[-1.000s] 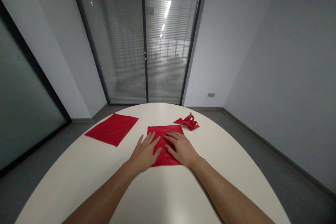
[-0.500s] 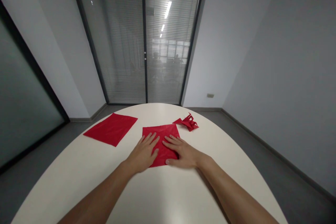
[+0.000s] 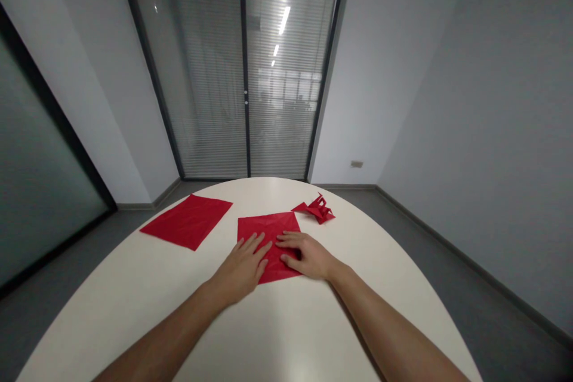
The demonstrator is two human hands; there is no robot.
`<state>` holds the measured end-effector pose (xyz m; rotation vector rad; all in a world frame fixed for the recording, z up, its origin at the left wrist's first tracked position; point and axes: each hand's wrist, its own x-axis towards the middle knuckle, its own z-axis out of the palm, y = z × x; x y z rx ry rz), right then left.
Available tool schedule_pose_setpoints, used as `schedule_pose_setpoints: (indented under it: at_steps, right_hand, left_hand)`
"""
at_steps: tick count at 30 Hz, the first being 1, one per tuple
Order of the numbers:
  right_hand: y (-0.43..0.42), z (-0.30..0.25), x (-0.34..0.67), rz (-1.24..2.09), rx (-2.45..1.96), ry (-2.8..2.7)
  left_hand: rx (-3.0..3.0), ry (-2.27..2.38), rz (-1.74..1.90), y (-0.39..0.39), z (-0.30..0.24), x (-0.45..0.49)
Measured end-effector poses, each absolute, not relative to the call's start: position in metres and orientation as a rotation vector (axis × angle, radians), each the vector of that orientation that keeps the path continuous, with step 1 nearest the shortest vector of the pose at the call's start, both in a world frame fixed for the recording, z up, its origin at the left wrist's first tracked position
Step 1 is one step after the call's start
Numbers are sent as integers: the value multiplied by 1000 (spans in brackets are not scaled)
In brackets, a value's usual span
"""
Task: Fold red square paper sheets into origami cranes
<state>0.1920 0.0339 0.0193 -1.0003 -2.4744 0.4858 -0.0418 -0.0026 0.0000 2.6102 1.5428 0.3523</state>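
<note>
Right hand (image 3: 308, 255) curls in more, 3 o'clock on red paper sheet (image 3: 268, 225); left hand (image 3: 239, 267) flat at 8, both loose, probably steadying it.

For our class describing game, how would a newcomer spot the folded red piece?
On the white table, find the near red sheet under the left hand and right hand. Beyond its far right corner sits the folded red piece. Unlike this sheet and the flat red sheet at left, it has raised points.
</note>
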Motion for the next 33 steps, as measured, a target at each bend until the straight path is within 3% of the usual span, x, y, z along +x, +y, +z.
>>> schedule_pose_setpoints:
  at_steps: [8,18,33]
  right_hand:
    - [33,19,191,480,-982,-2472]
    - [34,15,189,345,-1262,-2386]
    - [33,15,191,485,-972,-2522]
  left_hand:
    - [2537,1576,305,-12,4,-42]
    - [2530,1572,395,-3,0,-44]
    - [2511,1468,523,0,5,-45]
